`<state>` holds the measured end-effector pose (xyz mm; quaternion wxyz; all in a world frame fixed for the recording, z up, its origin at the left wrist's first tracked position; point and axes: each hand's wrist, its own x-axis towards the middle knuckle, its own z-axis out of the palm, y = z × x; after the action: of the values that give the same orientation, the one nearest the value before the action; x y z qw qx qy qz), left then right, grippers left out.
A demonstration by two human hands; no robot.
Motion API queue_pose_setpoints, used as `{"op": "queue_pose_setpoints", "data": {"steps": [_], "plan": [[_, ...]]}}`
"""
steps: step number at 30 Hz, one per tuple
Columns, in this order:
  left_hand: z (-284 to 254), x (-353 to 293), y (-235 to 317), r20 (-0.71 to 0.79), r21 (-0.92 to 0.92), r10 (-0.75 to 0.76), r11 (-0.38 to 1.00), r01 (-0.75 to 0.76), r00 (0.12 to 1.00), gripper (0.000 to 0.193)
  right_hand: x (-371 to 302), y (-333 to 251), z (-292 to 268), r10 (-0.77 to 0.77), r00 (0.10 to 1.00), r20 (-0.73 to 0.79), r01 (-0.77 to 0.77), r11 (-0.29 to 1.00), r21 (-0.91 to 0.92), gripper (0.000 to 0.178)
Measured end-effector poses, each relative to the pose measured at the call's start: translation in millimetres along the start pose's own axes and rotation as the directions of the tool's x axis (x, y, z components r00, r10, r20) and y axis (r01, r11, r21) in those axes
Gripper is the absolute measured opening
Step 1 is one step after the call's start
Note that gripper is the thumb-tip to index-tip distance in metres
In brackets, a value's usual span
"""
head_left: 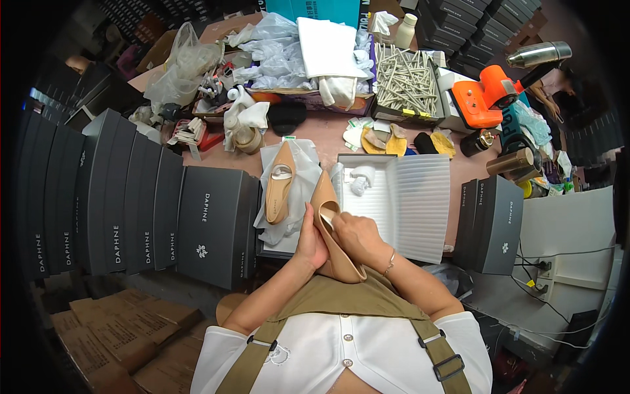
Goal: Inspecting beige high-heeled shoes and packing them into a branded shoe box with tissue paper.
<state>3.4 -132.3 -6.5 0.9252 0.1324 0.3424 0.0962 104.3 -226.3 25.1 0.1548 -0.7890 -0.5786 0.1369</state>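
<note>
A beige pointed-toe shoe (339, 261) is held just above my lap, its toe pointing away from me. My left hand (311, 241) is closed around its left side. Curled fingers of my right hand (357, 236) reach into the shoe's opening; their tips are hidden, so I cannot make out what they grip. The matching beige shoe (278, 200) lies on white tissue paper (303, 169) to the left. Beyond my hands is an open shoebox with a white ribbed lining (423, 203). A crumpled white paper wad (360, 181) lies inside it.
Dark grey shoeboxes (213, 226) stand in a row at the left, with more boxes (492, 223) at the right. Along the back are a tray of pale sticks (408, 80), crumpled paper, a white cloth (328, 52) and an orange tool with a metal nozzle (482, 98). Flattened cartons (118, 328) lie lower left.
</note>
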Motion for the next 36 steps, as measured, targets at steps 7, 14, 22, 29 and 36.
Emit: {"op": "queue_pose_setpoints", "data": {"steps": [7, 14, 22, 29, 36], "plan": [[-5.5, 4.8, 1.6, 0.009, 0.043, 0.015, 0.999, -0.016, 1.0, 0.065, -1.1, -1.5, -7.0, -0.166, 0.98, 0.113, 0.151, 0.98, 0.128, 0.011], [-7.8, 5.6, 4.7, 0.021, 0.035, 0.035, 0.999, -0.036, 0.999, 0.066, 13.4, -6.2, 20.0, -0.079, 0.988, -0.131, 0.098, 0.985, 0.14, 0.009], [-5.7, 10.3, 2.2, -0.038, 0.026, 0.021, 0.999, -0.02, 0.999, 0.068, 34.8, 4.9, 21.7, -0.027, 0.987, -0.16, 0.047, 0.992, 0.118, 0.011], [-2.4, 12.1, 1.2, -0.008, 0.008, 0.028, 1.0, -0.028, 1.0, 0.065, 35.4, 12.7, 32.1, 0.042, 0.977, -0.208, 0.031, 0.943, 0.332, 0.012], [-30.0, 7.6, 9.0, -0.006, 0.055, -0.064, 0.996, 0.064, 0.998, 0.053, 44.3, 101.5, 25.2, 0.331, 0.925, -0.186, -0.276, 0.923, 0.267, 0.029]]}}
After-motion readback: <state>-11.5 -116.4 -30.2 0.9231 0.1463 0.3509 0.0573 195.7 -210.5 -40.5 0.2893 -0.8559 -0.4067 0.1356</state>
